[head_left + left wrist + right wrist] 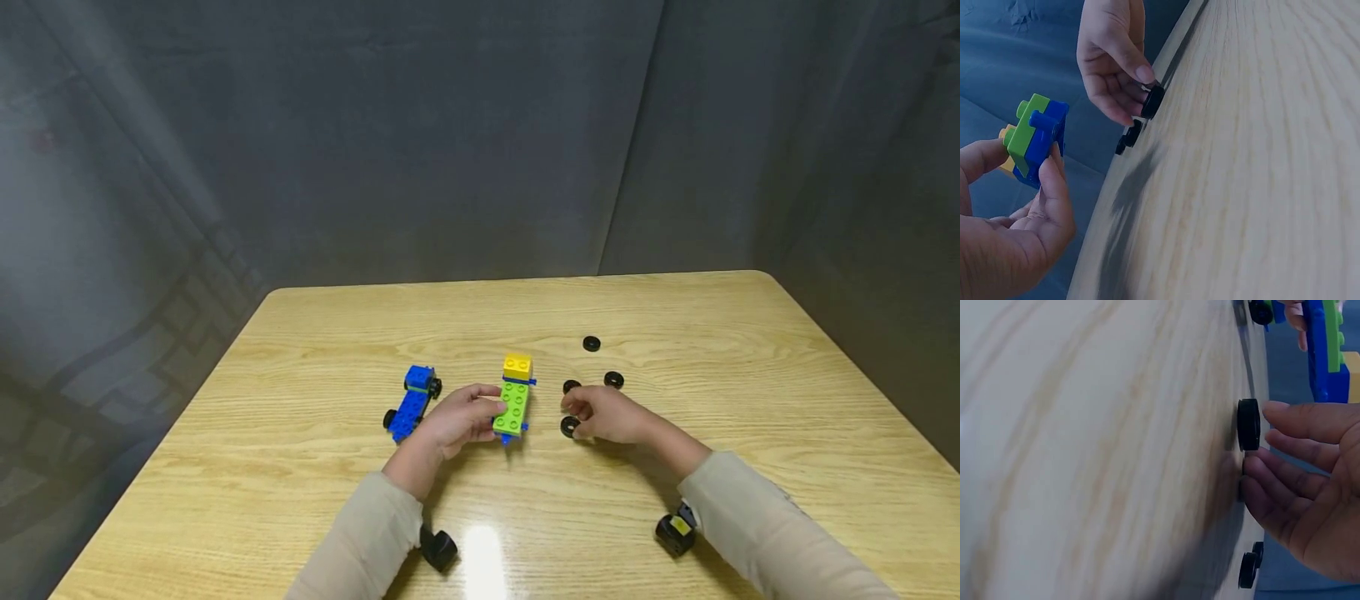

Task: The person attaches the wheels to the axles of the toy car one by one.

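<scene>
In the head view, above the wooden table (pixel 337 333), my left hand (pixel 459 423) pinches a studded green-yellow-blue plastic toy car (pixel 514 405), its long axis and yellow end pointing away from me. In the left wrist view, its lower side is blue. In the right wrist view, my right hand (pixel 1317 487) has fingers parted beside a black round wheel (pixel 1249 425).

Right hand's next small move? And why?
I'd probably have the right hand pinch the nearest black wheel and lift it: the hand is right beside that wheel, and the green-topped car body in the left hand shows bare blue pegs on its facing side.
</scene>
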The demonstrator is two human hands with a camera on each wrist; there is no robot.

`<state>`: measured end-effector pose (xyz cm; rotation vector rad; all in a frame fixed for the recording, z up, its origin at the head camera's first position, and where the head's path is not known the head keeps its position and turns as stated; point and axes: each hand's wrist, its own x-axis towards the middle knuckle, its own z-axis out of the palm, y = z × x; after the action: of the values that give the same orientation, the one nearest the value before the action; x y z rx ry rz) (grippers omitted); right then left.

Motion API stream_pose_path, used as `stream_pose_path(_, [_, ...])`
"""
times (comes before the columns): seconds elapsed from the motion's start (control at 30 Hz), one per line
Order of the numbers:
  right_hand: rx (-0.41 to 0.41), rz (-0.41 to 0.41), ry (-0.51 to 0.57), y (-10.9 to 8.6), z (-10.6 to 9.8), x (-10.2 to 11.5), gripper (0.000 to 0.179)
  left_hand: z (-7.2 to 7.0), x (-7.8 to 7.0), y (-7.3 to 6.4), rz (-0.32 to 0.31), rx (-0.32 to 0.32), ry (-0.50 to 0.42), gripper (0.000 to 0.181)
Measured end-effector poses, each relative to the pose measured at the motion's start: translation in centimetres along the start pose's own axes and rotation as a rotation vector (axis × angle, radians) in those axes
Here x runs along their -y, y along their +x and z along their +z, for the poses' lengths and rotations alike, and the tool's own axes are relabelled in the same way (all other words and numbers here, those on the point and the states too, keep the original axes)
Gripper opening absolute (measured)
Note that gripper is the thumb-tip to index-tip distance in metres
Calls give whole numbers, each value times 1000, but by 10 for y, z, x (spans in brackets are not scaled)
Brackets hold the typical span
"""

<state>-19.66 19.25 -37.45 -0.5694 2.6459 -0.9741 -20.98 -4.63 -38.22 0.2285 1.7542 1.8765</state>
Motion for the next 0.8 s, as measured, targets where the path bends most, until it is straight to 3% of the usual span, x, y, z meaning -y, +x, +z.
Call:
stream_pose_path(0.23, [15,-68,-58,6,4,-2,29,2,1,-1,16,-18,-40,54])
stream_pose_path(0.57, [5,-59,-64,8,5,0,23,2,3,-1,30,24,-56,56])
stream_pose_path(0.8, [-79,-152,-20,11,6,-5,19,2,2,-1,30,23,-77,58])
